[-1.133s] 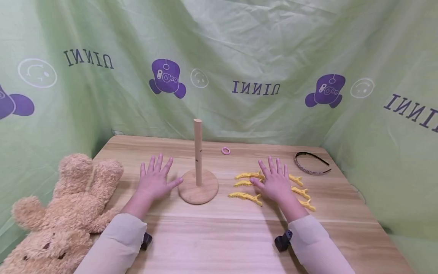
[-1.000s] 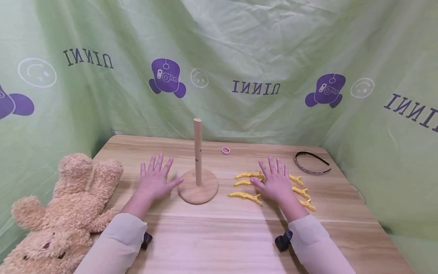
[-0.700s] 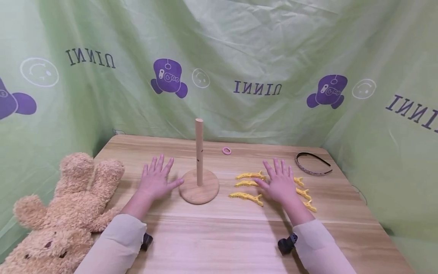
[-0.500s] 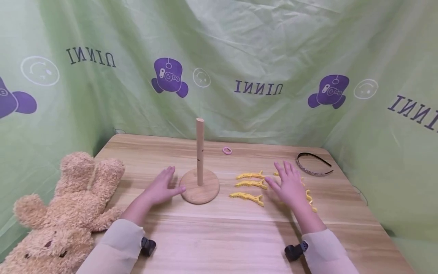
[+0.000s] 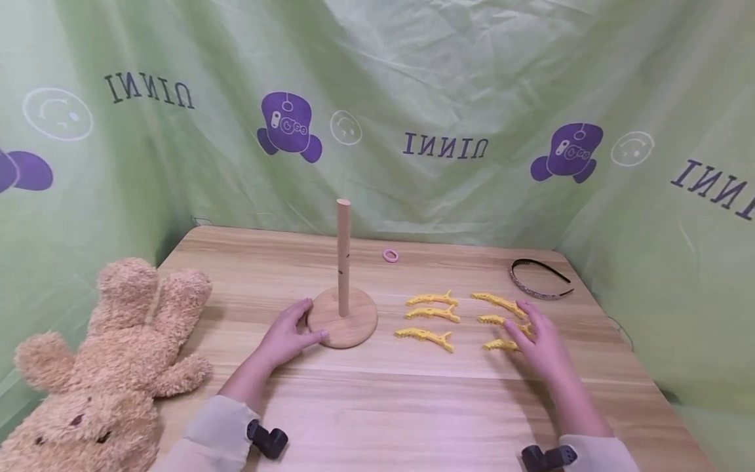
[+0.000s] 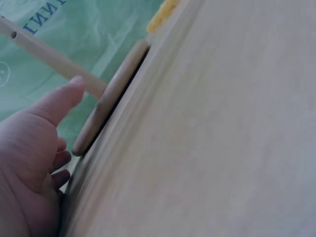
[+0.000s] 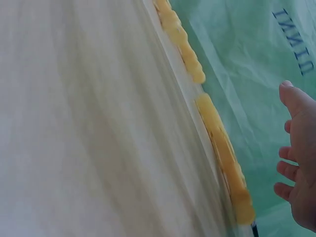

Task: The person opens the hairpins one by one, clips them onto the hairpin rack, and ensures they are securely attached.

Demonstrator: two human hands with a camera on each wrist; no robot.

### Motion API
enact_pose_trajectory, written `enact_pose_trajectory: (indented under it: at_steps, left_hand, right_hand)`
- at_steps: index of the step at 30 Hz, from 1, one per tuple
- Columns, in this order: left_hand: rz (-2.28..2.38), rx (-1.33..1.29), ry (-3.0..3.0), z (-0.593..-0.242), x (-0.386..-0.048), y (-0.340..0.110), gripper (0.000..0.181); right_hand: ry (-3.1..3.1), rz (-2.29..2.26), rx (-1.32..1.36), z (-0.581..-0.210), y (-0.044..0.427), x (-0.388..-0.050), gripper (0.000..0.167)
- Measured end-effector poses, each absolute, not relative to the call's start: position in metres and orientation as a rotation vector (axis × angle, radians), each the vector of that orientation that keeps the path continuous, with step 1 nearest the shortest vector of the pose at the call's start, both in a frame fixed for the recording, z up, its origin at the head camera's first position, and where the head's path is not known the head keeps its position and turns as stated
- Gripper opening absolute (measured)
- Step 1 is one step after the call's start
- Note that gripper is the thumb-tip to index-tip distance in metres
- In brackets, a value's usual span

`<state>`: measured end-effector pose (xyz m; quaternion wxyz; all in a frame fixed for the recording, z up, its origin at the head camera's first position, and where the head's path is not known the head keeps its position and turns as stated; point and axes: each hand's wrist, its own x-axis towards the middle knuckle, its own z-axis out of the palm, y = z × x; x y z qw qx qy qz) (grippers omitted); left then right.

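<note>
A wooden stand (image 5: 360,326) with an upright post (image 5: 343,259) and a round base stands mid-table. My left hand (image 5: 286,337) is at the left edge of that base, thumb in front and fingers behind. In the left wrist view, the thumb of the left hand (image 6: 29,148) points towards the base rim (image 6: 111,98); contact cannot be made out. My right hand (image 5: 544,344) hovers at the right column of yellow hair clips (image 5: 492,300), partly covering them, its fingers loosely bent. The right wrist view has the right hand (image 7: 303,153) apart from a yellow clip (image 7: 224,158).
A second column of yellow clips (image 5: 430,314) lies between the stand and my right hand. Behind are a pink hair tie (image 5: 390,255) and a glittery headband (image 5: 533,293). At left lies a teddy bear (image 5: 126,354). Green cloth (image 5: 377,190) hangs around the table (image 5: 366,406).
Both hands were spread flat, palms down. My left hand has turned thumb-up and come to the base edge. My right hand has shifted right and turned, uncovering more clips.
</note>
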<state>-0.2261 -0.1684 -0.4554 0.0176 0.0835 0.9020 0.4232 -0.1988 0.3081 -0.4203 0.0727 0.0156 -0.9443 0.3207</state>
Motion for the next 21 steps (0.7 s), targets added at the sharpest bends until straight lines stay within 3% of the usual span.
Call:
enact_pose_trajectory:
  at_steps: [13,21]
  left_hand:
    - [1.279,0.250,2.905,-0.459,-0.225,-0.163,0.086]
    - [1.223,0.233,2.899,-0.459,-0.226,-0.164,0.084]
  right_hand:
    - [-2.986,1.036,-0.123,-0.434,0.353,-0.182,0.079]
    - [-2.959,1.034,-0.028,-0.441,0.362,-0.178,0.065]
